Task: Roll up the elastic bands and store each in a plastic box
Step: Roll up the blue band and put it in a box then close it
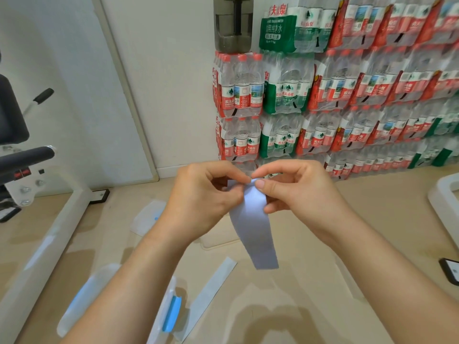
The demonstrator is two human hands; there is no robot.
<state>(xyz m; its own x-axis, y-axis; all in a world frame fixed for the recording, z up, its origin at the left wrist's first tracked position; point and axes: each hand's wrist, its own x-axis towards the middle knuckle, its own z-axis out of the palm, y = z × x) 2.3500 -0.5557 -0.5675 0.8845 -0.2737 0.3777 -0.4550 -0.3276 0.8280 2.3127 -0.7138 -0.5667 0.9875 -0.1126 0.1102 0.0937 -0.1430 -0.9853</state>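
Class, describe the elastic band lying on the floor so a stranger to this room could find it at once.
Below the wall of stacked bottled-water packs is a beige floor. On it, beside a clear plastic box with a blue clasp, lies a pale elastic band. Unlike the lavender elastic band pinched by the left hand and right hand, it lies flat and untouched.

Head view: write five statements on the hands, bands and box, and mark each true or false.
1. The left hand and right hand both pinch the top of the blue band. True.
2. The blue band is wound into a tight coil. False: it hangs down loose.
3. A second band lies flat on the floor. True.
4. A box sits beyond the right arm. False: the plastic box lies by the left forearm.
5. Bottled water packs stand stacked behind. True.
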